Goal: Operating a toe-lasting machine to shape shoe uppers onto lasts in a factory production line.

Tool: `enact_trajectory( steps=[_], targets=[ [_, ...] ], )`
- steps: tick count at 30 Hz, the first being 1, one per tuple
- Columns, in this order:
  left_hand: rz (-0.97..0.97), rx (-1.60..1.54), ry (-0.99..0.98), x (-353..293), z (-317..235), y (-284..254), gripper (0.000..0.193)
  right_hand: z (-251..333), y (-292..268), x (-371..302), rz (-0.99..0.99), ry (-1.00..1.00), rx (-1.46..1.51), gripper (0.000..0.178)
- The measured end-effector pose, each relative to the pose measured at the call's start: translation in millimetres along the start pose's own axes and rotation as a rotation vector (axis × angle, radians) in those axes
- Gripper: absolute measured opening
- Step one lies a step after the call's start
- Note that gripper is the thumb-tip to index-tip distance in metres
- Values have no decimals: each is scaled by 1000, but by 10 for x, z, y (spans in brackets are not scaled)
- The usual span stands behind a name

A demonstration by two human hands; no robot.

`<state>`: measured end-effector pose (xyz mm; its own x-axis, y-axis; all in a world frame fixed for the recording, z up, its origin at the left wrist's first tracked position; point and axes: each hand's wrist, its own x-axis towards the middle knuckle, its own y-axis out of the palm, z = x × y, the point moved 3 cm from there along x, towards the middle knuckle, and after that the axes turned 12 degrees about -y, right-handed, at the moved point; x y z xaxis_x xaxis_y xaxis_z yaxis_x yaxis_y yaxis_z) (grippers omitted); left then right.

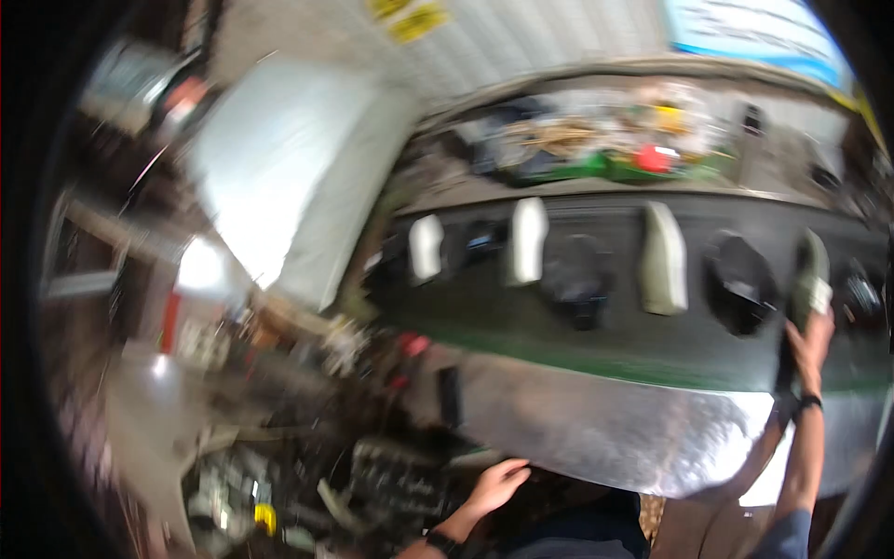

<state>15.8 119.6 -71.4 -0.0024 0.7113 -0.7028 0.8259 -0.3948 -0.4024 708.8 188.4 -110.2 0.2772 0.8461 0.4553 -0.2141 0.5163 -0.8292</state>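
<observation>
At the right end of a dark conveyor belt (605,349), my right hand (810,345) is closed on the near end of a pale shoe last (812,270). Left of it sits a black shoe upper (740,279). More pale lasts stand in a row on the belt: one greenish (663,261), one white (528,242) and a smaller white one (426,248). Between them lies another black upper (577,270). My left hand (498,486) hangs low by the metal ledge's front edge, fingers loosely curved and apart, with nothing visible in it. Motion blurs the whole picture.
A shiny metal ledge (596,419) runs along the belt's near side, with a dark oblong thing (450,396) at its left end. Behind the belt, a shelf holds green trays (568,171) of mixed items. A large pale box-like housing (279,168) rises at the left.
</observation>
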Motion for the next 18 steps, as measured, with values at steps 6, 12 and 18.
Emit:
enact_trajectory(
  steps=[6,12,18],
  targets=[
    [-72,-16,-27,-182,47,-102,38,-919,528,-555,129,182,-200,89],
    [54,-16,140,113,-127,191,37,394,-432,-1292,446,333,-207,97],
    [559,-178,105,479,-632,1566,62,2000,-792,-2072,194,434,324,103]
  ],
)
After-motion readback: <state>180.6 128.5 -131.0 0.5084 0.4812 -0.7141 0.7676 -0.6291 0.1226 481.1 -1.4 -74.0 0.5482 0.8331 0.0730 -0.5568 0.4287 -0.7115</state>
